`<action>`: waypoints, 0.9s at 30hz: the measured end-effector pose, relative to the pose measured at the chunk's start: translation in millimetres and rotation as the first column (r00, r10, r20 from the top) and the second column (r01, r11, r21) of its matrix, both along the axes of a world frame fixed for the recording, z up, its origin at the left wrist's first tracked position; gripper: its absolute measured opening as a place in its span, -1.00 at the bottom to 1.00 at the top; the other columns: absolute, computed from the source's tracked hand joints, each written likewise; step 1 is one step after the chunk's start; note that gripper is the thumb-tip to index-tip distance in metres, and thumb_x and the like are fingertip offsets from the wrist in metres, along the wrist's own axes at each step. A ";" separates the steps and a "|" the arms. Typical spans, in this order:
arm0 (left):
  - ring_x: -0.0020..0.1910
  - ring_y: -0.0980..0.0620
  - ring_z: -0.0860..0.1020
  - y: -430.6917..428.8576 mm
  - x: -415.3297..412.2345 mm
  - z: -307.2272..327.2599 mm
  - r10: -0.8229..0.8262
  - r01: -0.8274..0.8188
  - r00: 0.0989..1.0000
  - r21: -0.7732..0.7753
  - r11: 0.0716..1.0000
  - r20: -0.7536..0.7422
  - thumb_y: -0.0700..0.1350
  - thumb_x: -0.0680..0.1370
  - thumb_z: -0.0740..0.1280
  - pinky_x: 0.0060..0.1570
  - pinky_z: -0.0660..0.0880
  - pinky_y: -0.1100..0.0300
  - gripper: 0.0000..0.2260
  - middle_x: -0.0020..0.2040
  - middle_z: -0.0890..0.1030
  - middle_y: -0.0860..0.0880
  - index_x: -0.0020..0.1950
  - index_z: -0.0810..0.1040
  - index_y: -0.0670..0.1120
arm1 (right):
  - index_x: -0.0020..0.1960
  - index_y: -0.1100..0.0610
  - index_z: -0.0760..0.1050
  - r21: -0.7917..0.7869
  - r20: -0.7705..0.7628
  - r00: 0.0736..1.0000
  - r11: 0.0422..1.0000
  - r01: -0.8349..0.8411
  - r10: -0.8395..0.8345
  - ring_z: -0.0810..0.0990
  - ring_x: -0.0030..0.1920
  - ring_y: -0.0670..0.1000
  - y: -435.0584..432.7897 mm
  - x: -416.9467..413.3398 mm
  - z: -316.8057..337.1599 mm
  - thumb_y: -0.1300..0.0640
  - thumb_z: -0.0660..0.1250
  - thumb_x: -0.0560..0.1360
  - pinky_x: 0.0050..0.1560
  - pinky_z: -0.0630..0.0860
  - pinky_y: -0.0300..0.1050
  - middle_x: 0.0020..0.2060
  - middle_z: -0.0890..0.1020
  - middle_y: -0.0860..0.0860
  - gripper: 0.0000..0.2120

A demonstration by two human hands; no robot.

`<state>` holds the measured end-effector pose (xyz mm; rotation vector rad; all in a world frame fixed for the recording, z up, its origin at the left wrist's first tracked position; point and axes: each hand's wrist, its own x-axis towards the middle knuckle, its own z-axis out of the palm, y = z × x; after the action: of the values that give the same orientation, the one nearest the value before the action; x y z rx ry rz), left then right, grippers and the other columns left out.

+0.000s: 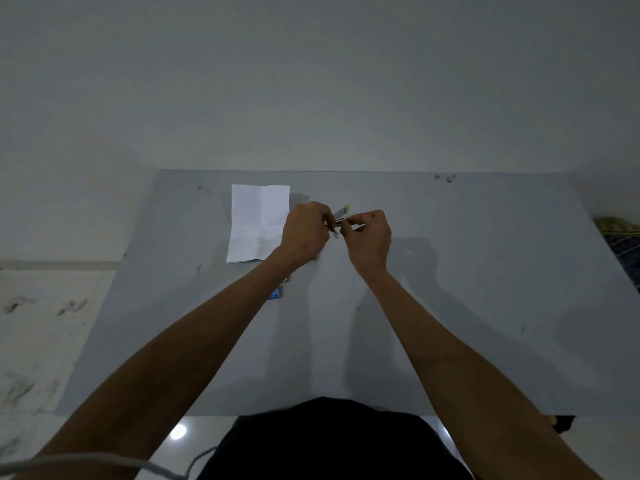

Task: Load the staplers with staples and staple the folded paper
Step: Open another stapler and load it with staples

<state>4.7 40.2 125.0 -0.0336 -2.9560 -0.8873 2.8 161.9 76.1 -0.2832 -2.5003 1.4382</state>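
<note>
Two grips: left hand [304, 230], right hand [369, 237] pinch stapler [341, 213], axis left-right.

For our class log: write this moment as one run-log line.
left hand: grips stapler | right hand: pinches stapler | paper: flat on table | blue item: under left forearm

One folded paper [258, 223], one stapler [341, 215], one partly hidden blue object [277, 293], and two hands: left hand [304, 233], right hand [369, 237].

Reaching forward with both arms [194, 341], bare and nearly straight. Holding left hand [304, 233] and right hand [369, 237] close together. Curling fingers of both round a small stapler [341, 216], pinching it.
</note>
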 end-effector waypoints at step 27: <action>-0.28 -0.03 0.56 3.3 42.3 -77.1 0.067 -0.222 0.936 0.432 0.874 0.345 -0.25 0.44 0.44 -0.35 0.51 0.19 -0.76 -0.03 0.59 -0.17 -0.01 0.42 -0.11 | -0.09 0.05 0.61 0.430 0.610 0.791 0.818 -0.381 0.048 0.62 -0.04 0.16 77.0 47.7 -70.5 0.13 0.30 0.39 -0.04 0.57 -0.03 -0.09 0.63 0.08 -0.85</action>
<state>47.0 43.6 47.9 0.3876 -2.8643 -1.6940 50.4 238.9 5.5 -0.3592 -3.4149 0.6889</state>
